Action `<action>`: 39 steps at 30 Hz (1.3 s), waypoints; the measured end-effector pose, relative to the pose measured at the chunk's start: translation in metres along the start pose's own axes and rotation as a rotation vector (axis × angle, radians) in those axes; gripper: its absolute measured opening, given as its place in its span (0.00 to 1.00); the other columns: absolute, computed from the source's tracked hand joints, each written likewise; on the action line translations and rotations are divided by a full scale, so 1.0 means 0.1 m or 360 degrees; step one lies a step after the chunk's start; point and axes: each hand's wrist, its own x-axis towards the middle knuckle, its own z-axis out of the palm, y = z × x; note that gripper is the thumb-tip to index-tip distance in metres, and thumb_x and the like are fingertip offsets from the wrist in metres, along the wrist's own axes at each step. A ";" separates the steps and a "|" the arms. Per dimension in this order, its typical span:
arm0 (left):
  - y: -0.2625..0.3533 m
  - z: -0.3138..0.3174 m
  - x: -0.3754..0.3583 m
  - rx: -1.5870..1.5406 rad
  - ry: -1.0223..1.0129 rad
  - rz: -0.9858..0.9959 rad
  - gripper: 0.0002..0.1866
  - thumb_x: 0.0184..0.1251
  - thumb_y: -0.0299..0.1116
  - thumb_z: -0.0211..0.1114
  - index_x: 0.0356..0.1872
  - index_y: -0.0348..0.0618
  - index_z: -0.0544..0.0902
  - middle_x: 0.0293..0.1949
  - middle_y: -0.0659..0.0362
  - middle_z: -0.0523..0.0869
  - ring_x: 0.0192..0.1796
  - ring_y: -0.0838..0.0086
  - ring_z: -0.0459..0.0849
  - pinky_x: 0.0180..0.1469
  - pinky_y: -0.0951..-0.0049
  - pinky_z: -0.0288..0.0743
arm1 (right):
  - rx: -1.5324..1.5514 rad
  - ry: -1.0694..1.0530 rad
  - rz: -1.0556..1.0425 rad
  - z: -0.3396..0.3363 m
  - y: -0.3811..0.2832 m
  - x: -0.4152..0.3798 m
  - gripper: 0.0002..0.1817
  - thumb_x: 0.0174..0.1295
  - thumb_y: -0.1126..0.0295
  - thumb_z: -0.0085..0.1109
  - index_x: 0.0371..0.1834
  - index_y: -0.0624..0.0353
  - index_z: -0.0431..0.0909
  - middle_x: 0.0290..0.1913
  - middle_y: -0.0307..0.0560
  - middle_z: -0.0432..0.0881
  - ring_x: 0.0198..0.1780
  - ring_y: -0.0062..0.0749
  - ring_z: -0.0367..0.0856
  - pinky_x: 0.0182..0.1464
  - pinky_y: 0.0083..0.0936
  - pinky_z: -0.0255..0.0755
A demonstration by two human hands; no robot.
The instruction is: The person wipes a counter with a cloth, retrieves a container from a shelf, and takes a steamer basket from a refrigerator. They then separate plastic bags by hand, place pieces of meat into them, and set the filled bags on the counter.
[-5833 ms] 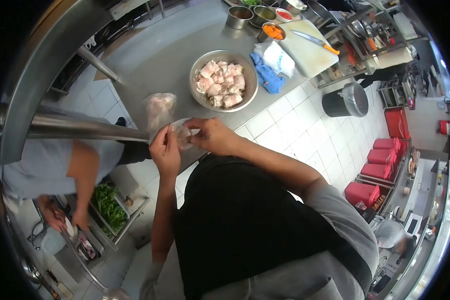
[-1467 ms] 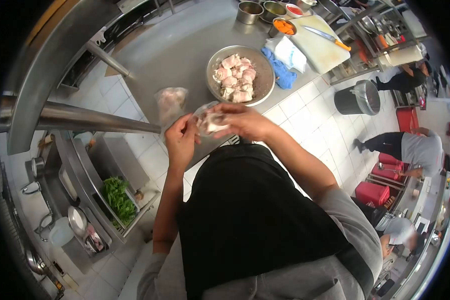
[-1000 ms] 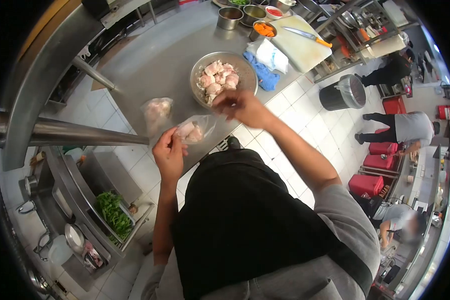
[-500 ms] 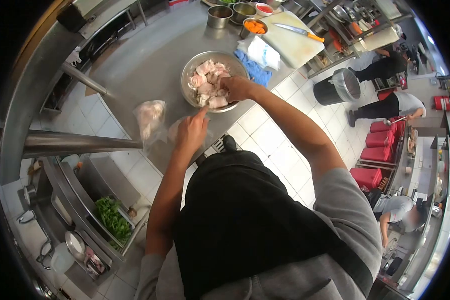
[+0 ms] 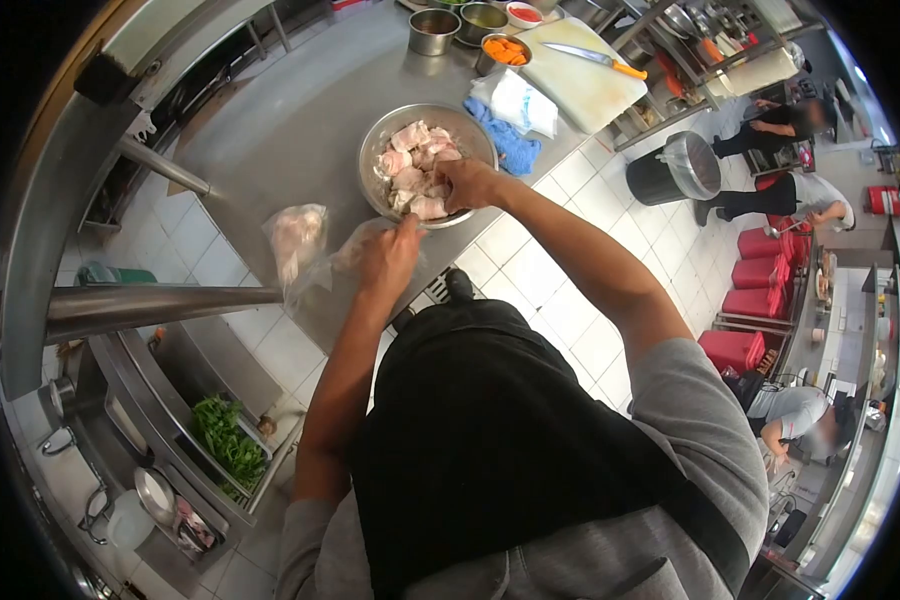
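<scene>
A metal bowl point(image 5: 372, 140) on the steel counter point(image 5: 260, 130) holds several pieces of raw pale meat point(image 5: 408, 160). Reaching in from the right, my right hand point(image 5: 467, 184) has its fingers bent at the meat near the bowl's right side; its fingertips are partly hidden. My left hand point(image 5: 390, 256) is at the bowl's near rim, fingers closed, and what they hold, if anything, is too small to make out. Beside it on the counter lies clear plastic point(image 5: 346, 256). Further left is a plastic bag point(image 5: 297, 240) with pale contents.
Behind the bowl stand metal pots point(image 5: 434, 34) and a container of orange pieces point(image 5: 505, 52). A knife point(image 5: 580, 53) lies on a white cutting board point(image 5: 600, 95). A blue cloth point(image 5: 510, 145) is right of the bowl. Several people are at the right.
My left hand has moved slightly up to the bowl's near rim, its fingers drawn in. My right hand has shifted slightly down and left over the meat.
</scene>
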 end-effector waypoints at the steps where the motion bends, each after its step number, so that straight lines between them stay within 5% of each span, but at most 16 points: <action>1: 0.00 0.01 0.00 0.0000 0.0000 0.0000 0.12 0.69 0.36 0.66 0.46 0.38 0.82 0.29 0.44 0.87 0.32 0.48 0.87 0.34 0.54 0.80 | 0.0001 0.0004 0.0018 -0.02 -0.03 -0.02 0.30 0.41 0.64 0.74 0.50 0.57 0.77 0.41 0.52 0.86 0.46 0.45 0.85 0.49 0.35 0.77; 13: -0.02 0.06 0.04 -0.0099 0.0222 0.0188 0.09 0.69 0.34 0.66 0.39 0.41 0.78 0.27 0.46 0.87 0.31 0.52 0.88 0.31 0.55 0.79 | 0.0110 -0.0213 0.0028 -0.05 0.08 0.14 0.32 0.41 0.59 0.76 0.51 0.64 0.80 0.45 0.55 0.86 0.49 0.46 0.85 0.51 0.35 0.77; 26: -0.09 -0.09 -0.07 -0.0326 0.0364 0.0071 0.17 0.68 0.32 0.66 0.56 0.40 0.81 0.28 0.42 0.86 0.30 0.47 0.86 0.33 0.53 0.78 | 0.0199 -0.0261 0.0024 -0.43 0.08 0.15 0.37 0.46 0.54 0.72 0.59 0.64 0.77 0.45 0.54 0.85 0.48 0.41 0.84 0.47 0.32 0.77; 30: -0.18 -0.22 -0.22 -0.0476 0.0556 -0.0043 0.16 0.69 0.30 0.65 0.55 0.38 0.81 0.31 0.41 0.86 0.33 0.48 0.86 0.34 0.55 0.79 | 0.0958 -0.0245 -0.0086 -0.61 0.29 0.02 0.34 0.59 0.61 0.67 0.67 0.64 0.69 0.58 0.52 0.79 0.50 0.36 0.83 0.49 0.30 0.84; 33: -0.21 -0.35 -0.36 -0.0648 0.0529 -0.0316 0.11 0.69 0.28 0.64 0.49 0.35 0.83 0.31 0.43 0.87 0.28 0.55 0.87 0.31 0.61 0.78 | 0.2210 -0.0274 0.0078 -0.62 0.23 -0.14 0.32 0.73 0.69 0.52 0.75 0.68 0.54 0.62 0.52 0.76 0.55 0.36 0.83 0.54 0.33 0.85; 39: -0.06 -0.77 -0.50 -0.1383 0.0538 -0.0558 0.08 0.74 0.25 0.60 0.43 0.29 0.84 0.24 0.59 0.84 0.21 0.80 0.79 0.26 0.78 0.72 | 0.2443 -0.0491 -0.0161 -0.38 -0.39 -0.65 0.28 0.73 0.66 0.53 0.71 0.70 0.61 0.61 0.61 0.78 0.56 0.40 0.84 0.51 0.32 0.85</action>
